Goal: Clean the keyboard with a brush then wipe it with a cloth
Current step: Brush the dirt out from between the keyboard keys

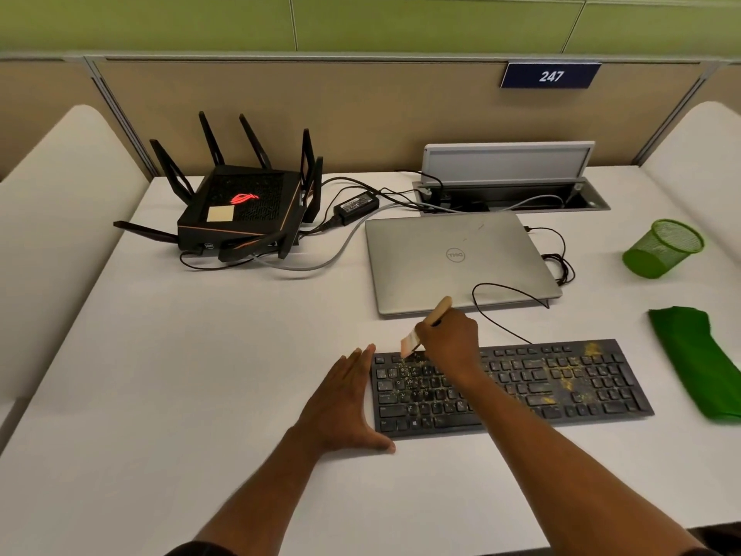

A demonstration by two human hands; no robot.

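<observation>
A black keyboard (pixel 561 383) lies on the white desk, dusted with yellowish crumbs across its keys. My right hand (pixel 451 343) grips a small brush (pixel 415 339) by its wooden handle, and the pale bristles touch the keyboard's top left keys. My left hand (pixel 345 399) lies flat with straight fingers against the keyboard's left edge, thumb along the front corner. A folded green cloth (pixel 697 359) rests on the desk to the right of the keyboard.
A shut silver laptop (pixel 457 258) sits just behind the keyboard, with the keyboard's black cable looping over it. A black router (pixel 244 210) with antennas and a power adapter (pixel 356 204) stand at the back left. A green mesh cup (pixel 661 248) lies tipped at the right.
</observation>
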